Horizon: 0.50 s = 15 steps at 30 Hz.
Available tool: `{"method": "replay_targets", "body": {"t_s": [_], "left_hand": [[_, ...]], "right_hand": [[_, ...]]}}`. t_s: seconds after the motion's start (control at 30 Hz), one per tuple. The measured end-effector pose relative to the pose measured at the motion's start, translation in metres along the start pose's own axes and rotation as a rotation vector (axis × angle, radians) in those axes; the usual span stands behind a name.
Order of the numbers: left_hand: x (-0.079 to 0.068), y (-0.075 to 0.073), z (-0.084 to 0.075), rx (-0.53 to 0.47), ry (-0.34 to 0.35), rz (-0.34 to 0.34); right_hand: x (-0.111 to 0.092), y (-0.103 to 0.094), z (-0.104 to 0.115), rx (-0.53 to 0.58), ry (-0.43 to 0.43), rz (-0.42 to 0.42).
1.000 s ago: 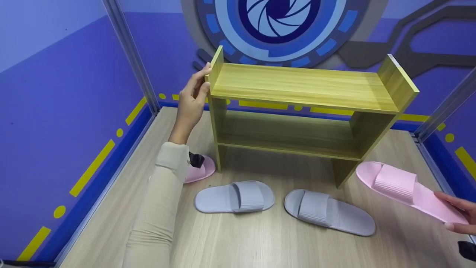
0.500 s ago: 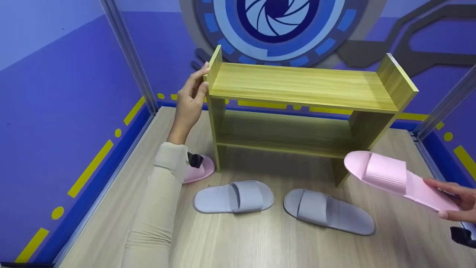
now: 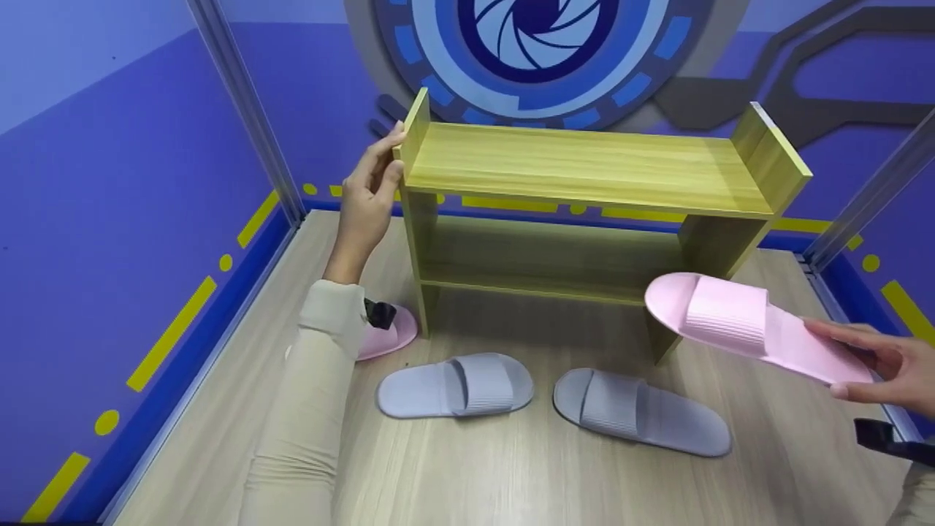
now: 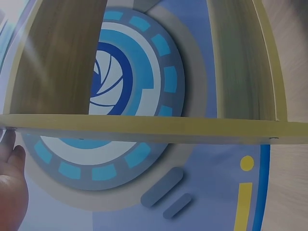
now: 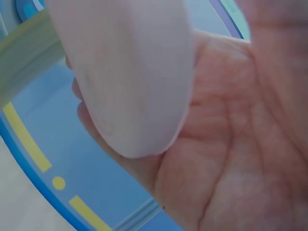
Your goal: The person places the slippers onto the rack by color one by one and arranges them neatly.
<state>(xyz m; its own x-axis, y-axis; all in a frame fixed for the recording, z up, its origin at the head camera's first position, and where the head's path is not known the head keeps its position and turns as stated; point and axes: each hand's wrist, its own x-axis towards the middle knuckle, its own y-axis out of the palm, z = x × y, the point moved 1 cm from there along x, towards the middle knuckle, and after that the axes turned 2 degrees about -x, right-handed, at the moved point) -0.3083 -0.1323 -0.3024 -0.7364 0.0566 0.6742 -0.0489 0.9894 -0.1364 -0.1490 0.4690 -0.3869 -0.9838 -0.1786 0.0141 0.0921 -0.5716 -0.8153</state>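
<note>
At the upper left of a two-tier wooden shoe rack [image 3: 584, 164], my left hand [image 3: 365, 204] touches the side panel with its fingertips and thumb. The left wrist view shows these fingers [image 4: 17, 156] against the panel's outer face. My right hand [image 3: 895, 372] pinches a pink slide slipper [image 3: 730, 318] by its heel end, thumb below and fingers above. Held off the floor, the slipper points its toe leftward and overlaps the rack's right leg in the head view. In the right wrist view its pale sole [image 5: 130, 86] lies across the palm.
Two grey slide slippers, one at left [image 3: 486, 383] and one at right [image 3: 643, 413], lie on the wood-patterned floor [image 3: 511, 475] before the rack. Another pink slipper [image 3: 387, 337] is partly hidden behind the left sleeve. Blue walls [image 3: 131, 183] stand around.
My right hand has carried the pink slipper up and leftward, closer to the rack's right side. The left hand keeps its place on the side panel; the head view has shifted slightly.
</note>
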Motion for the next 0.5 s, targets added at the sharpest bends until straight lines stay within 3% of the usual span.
{"method": "replay_targets", "body": {"t_s": [0.2,0.37,0.5], "left_hand": [[-0.003,0.001,-0.017,-0.008,-0.016,0.008],[-0.004,0.001,-0.021,0.001,-0.02,0.005],[-0.003,0.002,-0.021,0.0,-0.02,0.007]], "right_hand": [[0.007,0.003,0.014,0.095,-0.114,-0.063],[0.013,0.003,0.023,0.115,-0.147,-0.08],[0.015,0.002,0.029,0.088,-0.113,-0.092]]}}
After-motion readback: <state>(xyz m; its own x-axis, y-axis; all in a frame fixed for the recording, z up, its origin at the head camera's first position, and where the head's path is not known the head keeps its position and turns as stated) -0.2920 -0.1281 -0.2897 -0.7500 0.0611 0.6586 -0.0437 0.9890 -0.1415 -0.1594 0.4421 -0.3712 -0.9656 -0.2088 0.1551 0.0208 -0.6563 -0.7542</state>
